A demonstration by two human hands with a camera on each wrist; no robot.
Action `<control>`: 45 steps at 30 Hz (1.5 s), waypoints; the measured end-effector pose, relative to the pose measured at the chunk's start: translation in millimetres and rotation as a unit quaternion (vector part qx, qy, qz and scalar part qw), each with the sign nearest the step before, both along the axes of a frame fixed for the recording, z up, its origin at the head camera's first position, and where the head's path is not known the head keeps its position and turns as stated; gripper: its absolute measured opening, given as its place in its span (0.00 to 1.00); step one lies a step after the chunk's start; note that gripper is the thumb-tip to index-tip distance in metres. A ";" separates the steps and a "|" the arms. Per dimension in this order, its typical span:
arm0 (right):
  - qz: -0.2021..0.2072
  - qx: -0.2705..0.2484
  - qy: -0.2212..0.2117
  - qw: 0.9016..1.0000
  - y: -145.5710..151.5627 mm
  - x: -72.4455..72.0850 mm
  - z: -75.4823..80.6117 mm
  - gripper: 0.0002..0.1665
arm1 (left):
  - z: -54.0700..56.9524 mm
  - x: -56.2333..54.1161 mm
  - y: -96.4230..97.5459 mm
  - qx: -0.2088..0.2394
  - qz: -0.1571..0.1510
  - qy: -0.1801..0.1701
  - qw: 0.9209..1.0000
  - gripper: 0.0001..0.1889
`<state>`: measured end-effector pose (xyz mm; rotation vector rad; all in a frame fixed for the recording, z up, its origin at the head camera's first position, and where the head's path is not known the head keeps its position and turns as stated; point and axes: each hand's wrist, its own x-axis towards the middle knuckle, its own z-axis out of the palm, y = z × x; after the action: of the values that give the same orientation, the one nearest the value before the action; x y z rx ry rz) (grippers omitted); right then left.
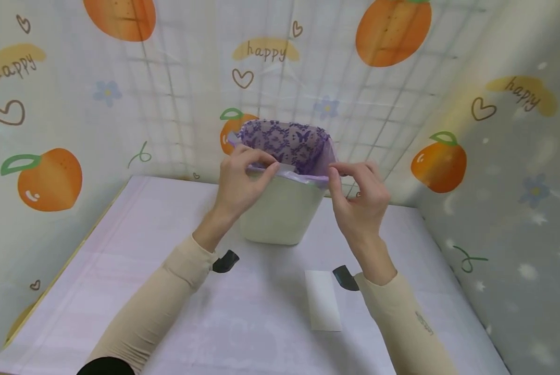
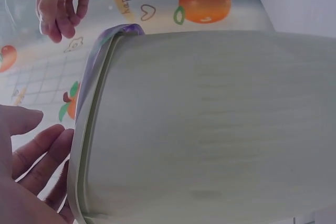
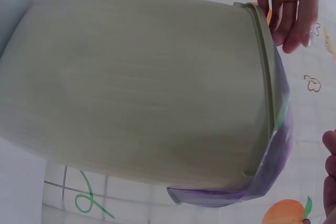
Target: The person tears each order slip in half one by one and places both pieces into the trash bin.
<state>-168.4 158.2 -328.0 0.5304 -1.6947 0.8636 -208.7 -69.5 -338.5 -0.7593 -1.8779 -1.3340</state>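
A pale green trash can (image 1: 282, 211) stands on the table, its mouth tilted toward the back. A thin purple plastic bag (image 1: 326, 151) lines it and folds over part of the rim; purple flowers and a butterfly show inside. My left hand (image 1: 242, 182) is at the front left of the rim. In the left wrist view its fingers (image 2: 44, 163) touch the rim edge, with the thumb apart from them. My right hand (image 1: 361, 195) is by the right front corner, thumb and forefinger close together. Both wrist views show a gap between it and the bag (image 3: 281, 145).
A white rectangular card (image 1: 323, 301) lies on the table (image 1: 242, 323) in front of the can. Behind hangs a curtain (image 1: 190, 67) printed with oranges and hearts, a wire grid showing through it. A grey-white curtain (image 1: 519, 234) borders the right side.
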 end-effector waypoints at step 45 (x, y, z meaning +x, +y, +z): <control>-0.027 -0.021 -0.085 0.996 30.6 34.2 -83.0 0.03 | -76.5 21.5 15.3 0.022 -0.060 0.088 0.994 0.04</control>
<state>-134.3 188.8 -411.0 0.3904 -1.8325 0.9241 -187.2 -54.2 -415.0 -0.9478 -1.6828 -1.3316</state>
